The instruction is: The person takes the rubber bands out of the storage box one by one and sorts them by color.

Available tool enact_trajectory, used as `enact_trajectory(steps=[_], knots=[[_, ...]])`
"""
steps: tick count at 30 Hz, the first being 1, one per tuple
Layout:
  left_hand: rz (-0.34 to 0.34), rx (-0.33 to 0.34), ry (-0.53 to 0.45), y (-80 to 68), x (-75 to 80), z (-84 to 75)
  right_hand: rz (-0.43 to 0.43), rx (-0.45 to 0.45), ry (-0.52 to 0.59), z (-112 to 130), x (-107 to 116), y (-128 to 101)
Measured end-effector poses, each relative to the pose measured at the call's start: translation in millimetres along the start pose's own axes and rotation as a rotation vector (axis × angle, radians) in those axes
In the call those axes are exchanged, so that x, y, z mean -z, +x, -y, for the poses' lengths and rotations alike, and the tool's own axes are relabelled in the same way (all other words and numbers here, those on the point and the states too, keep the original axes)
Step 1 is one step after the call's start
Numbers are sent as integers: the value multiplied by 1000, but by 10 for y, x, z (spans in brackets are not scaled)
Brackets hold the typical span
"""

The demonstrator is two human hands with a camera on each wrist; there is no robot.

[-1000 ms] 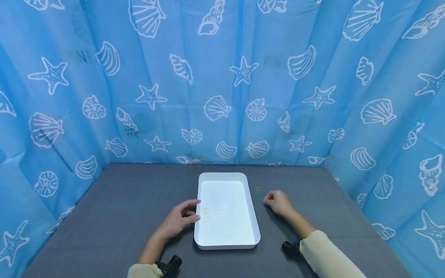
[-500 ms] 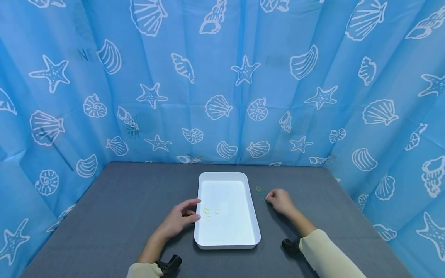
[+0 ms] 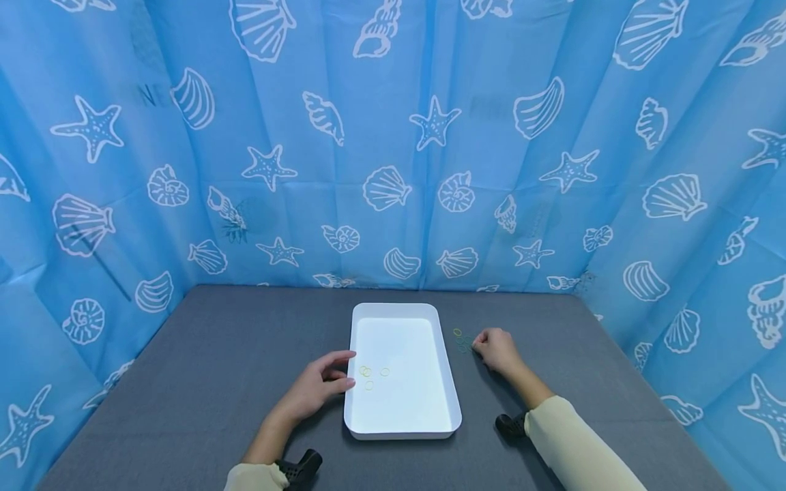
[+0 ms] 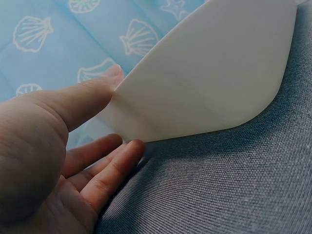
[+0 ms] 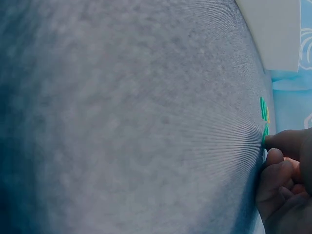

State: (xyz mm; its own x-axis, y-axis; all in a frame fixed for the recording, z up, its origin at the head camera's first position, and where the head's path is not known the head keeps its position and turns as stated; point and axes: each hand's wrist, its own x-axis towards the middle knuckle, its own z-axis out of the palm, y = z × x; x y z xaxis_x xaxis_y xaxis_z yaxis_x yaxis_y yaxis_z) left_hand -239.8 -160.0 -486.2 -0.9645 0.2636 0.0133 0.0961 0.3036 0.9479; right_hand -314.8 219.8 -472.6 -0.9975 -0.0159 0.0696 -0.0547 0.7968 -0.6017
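A white tray (image 3: 405,426) lies mid-table with a few yellow rubber bands (image 3: 366,372) inside. My left hand (image 3: 342,372) holds its left rim. In the left wrist view the thumb (image 4: 87,97) lies over the tray's rim (image 4: 204,73) and the fingers curl under it. My right hand (image 3: 479,344) rests right of the tray with its fingers curled. Its fingertips (image 5: 271,157) pinch at a small cluster of green rubber bands (image 3: 463,343) on the cloth. One yellow band (image 3: 457,332) lies just beyond them. The green bands (image 5: 263,109) reach the thumb tip in the right wrist view.
The grey cloth table (image 3: 233,354) is walled on three sides by a blue seashell curtain (image 3: 393,170). Black wrist mounts (image 3: 299,469) sit at both cuffs near the front edge. A corner of the tray (image 5: 275,29) shows in the right wrist view.
My right hand has slid forward along the table onto the green bands. The left hand and the tray have stayed put.
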Motion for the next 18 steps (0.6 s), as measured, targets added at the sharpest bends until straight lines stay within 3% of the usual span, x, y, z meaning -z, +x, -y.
enact_trajectory(steps=[7, 18], knots=[[-6, 8, 10, 2, -1, 7, -3, -18, 14, -29, -16, 8], [-3, 5, 6, 11, -3, 17, -28, -79, 134, -61, -14, 11]])
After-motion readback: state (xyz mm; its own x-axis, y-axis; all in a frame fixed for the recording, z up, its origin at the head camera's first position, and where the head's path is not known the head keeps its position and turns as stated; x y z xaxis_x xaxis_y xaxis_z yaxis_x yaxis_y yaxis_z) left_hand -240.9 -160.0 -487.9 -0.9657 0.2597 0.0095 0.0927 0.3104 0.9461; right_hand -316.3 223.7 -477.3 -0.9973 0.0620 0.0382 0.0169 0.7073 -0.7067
